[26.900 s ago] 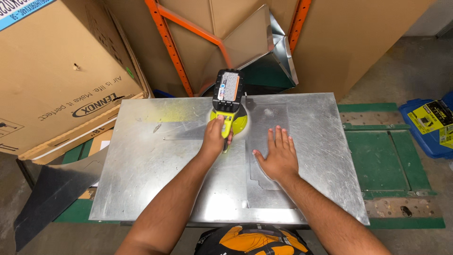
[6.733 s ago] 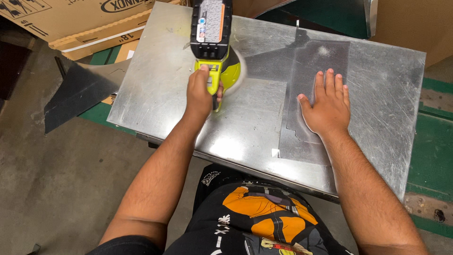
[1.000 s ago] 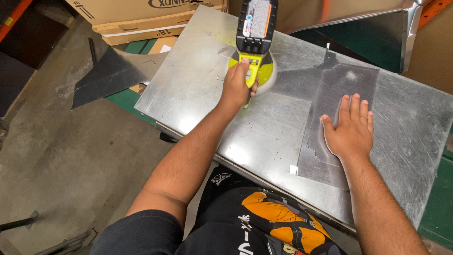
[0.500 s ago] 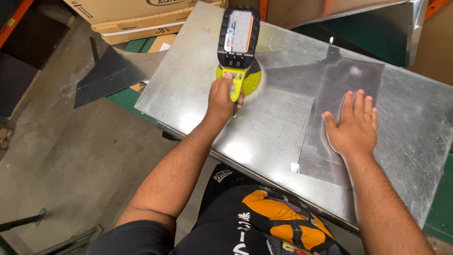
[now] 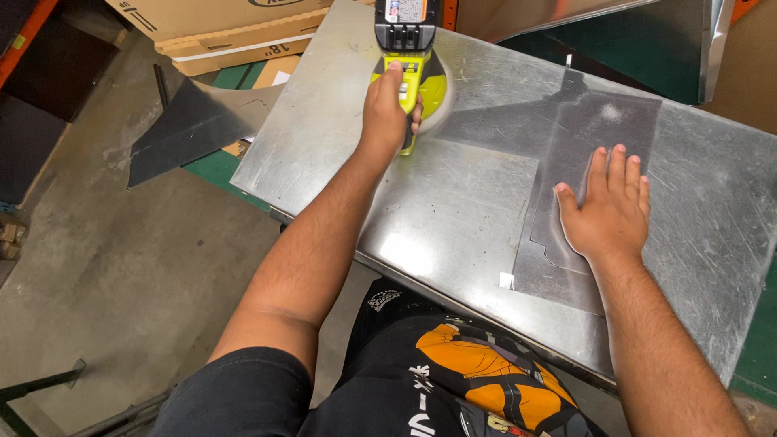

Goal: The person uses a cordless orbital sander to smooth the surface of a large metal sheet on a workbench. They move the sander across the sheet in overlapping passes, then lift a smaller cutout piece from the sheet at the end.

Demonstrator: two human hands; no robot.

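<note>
- Yellow-green cordless sander (image 5: 409,77) sits on the far left part of the big metal sheet (image 5: 453,202), battery end pointing away.
- Left hand (image 5: 388,113) wraps closed around the sander's handle.
- Right hand (image 5: 607,210) lies flat, fingers spread, holding nothing, pressing on a smaller cut metal piece (image 5: 587,162) on the sheet's right side.
- Cardboard boxes (image 5: 227,28) beyond the sheet, dark metal offcut (image 5: 190,129) on the concrete floor (image 5: 105,275) at left.

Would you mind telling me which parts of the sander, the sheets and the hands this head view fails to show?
- Sander: its top is cut off by the frame's upper edge; its pad is partly hidden under the tool body and the left hand.
- Smaller metal sheet: partly covered by the flat right hand.
- Large metal sheet: its right end runs out of frame.
</note>
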